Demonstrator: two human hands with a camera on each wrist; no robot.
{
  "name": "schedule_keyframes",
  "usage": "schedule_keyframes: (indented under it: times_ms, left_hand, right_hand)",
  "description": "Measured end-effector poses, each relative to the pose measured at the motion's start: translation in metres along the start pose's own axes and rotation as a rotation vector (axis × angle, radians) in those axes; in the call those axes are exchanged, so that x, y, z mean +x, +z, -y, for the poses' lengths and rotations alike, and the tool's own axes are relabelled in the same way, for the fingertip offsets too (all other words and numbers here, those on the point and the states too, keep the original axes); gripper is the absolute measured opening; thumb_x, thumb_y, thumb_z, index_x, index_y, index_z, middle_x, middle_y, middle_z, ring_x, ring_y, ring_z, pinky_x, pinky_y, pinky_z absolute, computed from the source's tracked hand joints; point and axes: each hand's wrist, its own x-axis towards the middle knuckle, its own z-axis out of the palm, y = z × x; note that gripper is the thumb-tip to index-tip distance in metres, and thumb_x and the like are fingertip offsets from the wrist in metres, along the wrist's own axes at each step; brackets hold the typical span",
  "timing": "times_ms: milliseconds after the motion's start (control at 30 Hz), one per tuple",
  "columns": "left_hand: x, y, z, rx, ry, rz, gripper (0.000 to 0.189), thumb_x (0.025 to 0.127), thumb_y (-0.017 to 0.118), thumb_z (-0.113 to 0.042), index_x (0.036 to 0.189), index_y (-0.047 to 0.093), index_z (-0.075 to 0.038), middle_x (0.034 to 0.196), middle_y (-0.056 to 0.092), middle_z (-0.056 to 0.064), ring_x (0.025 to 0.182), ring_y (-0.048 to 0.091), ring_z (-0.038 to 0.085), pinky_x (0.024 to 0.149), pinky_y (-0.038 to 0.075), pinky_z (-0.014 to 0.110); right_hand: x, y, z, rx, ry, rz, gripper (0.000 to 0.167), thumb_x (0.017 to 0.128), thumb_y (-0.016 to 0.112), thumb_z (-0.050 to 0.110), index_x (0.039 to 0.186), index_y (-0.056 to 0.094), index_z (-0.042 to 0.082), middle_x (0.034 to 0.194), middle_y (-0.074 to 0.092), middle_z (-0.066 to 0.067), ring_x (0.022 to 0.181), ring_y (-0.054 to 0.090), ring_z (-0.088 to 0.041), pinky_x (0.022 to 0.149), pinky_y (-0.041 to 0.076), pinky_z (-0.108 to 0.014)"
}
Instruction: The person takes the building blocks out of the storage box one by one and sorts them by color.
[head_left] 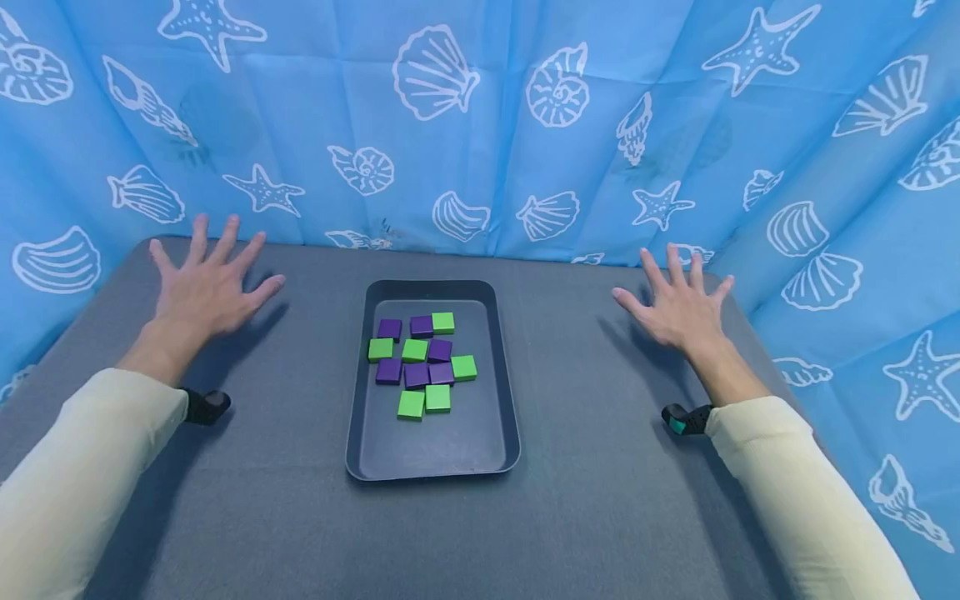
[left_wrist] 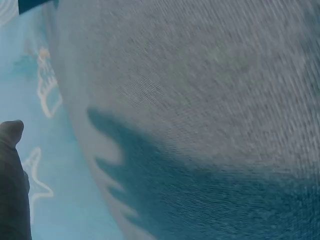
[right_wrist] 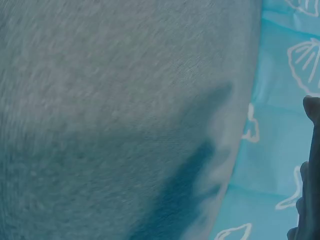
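Note:
A dark grey tray (head_left: 390, 454) lies on the table between my hands in the head view. Inside it are several flat square tiles, some purple, like the purple tile (head_left: 388, 371), others bright green, like the green tile (head_left: 411, 405). Most are grouped loosely in the tray's middle, some touching. My left hand (head_left: 204, 292) is held over the table left of the tray, fingers straight and spread, holding nothing. On the right, my right hand (head_left: 678, 308) has its fingers spread too and holds nothing. Both wrist views show only part of each hand and its shadow.
A grey cloth covers the table (head_left: 465, 542). Behind it and along the sides hangs a blue curtain (head_left: 480, 150) with white shells and starfish. Black wrist straps with small devices, such as the left one (head_left: 206, 407), sit at both cuffs.

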Motion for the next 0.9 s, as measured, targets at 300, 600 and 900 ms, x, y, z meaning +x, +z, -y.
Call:
schedule_keyframes:
  times_ms: [300,600,900]
  left_hand:
    - [-0.006,-0.007,-0.030,0.066,0.120,-0.029,0.080,0.099,0.039,-0.064,0.160,0.021,-0.016,0.166,0.002,0.015,0.150,-0.014,0.040,0.104,-0.010,0.079]
    - [-0.014,-0.005,-0.061,0.084,0.287,0.008,0.080,0.096,0.045,-0.066,0.158,0.029,-0.018,0.166,0.013,0.013,0.152,0.001,0.039,0.109,0.001,0.077]
    - [-0.024,-0.003,-0.087,0.074,0.417,0.081,0.077,0.095,0.047,-0.066,0.157,0.033,-0.022,0.166,0.018,0.009,0.151,0.011,0.040,0.112,0.009,0.071]
  right_hand:
    - [-0.005,-0.009,0.026,-0.013,-0.108,0.033,0.090,0.093,0.030,0.077,0.162,0.008,0.024,0.166,-0.005,-0.017,0.148,-0.010,-0.048,0.100,-0.016,-0.080]
    - [-0.013,-0.013,0.053,-0.018,-0.269,0.030,0.084,0.096,0.040,0.069,0.162,0.013,0.024,0.167,0.002,-0.012,0.151,-0.001,-0.043,0.106,-0.005,-0.079]
    - [-0.026,-0.018,0.084,0.074,-0.436,0.041,0.078,0.098,0.048,0.060,0.161,0.020,0.024,0.167,0.011,-0.008,0.152,0.005,-0.037,0.113,0.007,-0.070]
